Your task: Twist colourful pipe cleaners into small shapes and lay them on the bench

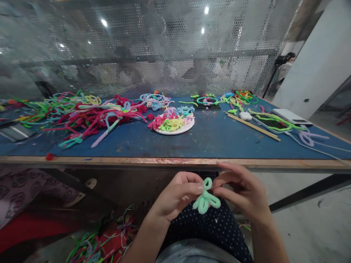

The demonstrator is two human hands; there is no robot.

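In my lap, just below the table edge, is a mint-green pipe-cleaner flower made of looped fuzzy petals. My left hand pinches it at the middle between thumb and fingers. From the other side, my right hand closes its thumb and a fingertip at the flower's upper right, beside the top loop; its index finger is raised. The exact contact of the right fingertips is partly hidden. The white plate, piled with small pink, yellow, blue and green pipe-cleaner pieces, stands on the table ahead.
The blue table carries a heap of pipe cleaners at left and a metal cup. Chopsticks, a white earphone case and a power bank with cables lie at right. Loose pipe cleaners fill the floor area lower left.
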